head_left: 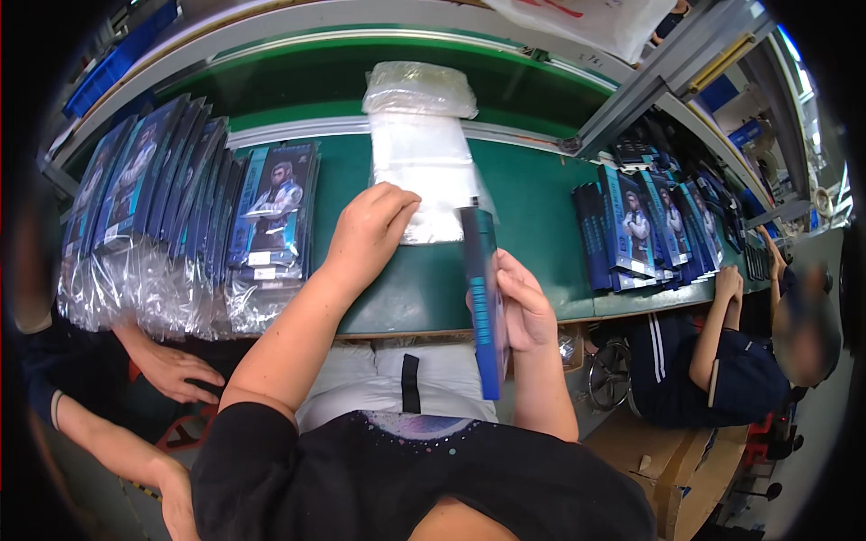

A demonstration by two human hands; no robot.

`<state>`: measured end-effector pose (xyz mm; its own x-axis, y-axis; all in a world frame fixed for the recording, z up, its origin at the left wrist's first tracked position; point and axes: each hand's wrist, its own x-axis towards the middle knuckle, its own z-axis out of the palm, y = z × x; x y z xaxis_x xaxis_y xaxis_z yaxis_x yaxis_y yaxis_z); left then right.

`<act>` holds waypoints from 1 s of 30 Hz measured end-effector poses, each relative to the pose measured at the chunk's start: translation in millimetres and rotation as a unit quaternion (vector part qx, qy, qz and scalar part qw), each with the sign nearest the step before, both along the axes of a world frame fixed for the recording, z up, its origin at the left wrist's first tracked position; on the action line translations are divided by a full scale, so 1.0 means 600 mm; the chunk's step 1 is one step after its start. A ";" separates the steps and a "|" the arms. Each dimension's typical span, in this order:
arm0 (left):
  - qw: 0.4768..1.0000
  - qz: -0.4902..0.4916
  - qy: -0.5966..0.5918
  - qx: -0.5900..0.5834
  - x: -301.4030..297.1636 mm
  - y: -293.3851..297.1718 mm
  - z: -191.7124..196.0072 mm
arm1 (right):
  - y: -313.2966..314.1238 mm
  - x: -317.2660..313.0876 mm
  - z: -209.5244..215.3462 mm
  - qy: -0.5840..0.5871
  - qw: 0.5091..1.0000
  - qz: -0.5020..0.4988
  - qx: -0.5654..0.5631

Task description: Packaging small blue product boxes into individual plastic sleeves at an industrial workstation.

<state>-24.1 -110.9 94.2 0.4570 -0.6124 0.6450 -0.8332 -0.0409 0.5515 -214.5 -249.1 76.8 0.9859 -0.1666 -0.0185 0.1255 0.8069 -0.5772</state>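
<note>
Upright on its narrow edge, a slim dark blue printed box (481,298) is gripped by my right hand (526,302), thumb on one side. A flat stack of clear plastic bags (419,158) lies on the green table (383,302), reaching from the back toward me. My left hand (370,225) rests at the near left part of these bags, fingers curled together and pinching at the top one. Exactly how much of the bag lies between the fingertips is hidden.
Bagged boxes (158,185) stand in a row at the left, one bagged box (275,203) leaning at the end. More unbagged boxes (631,225) stand at the right. Co-workers sit at both sides, one person's hand (176,365) near my left elbow. A metal post (622,104) rises at the right back.
</note>
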 end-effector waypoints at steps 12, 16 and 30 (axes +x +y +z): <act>0.972 -0.041 0.231 -0.032 0.024 0.016 0.006 | 0.003 0.082 0.060 0.050 0.995 0.059 -0.067; 0.888 -0.034 0.456 -0.053 0.024 0.018 0.023 | -0.004 0.059 0.052 0.067 0.990 0.043 -0.113; 0.965 -0.032 0.253 0.053 0.020 0.030 0.023 | 0.008 0.074 0.025 0.087 0.936 -0.129 -0.315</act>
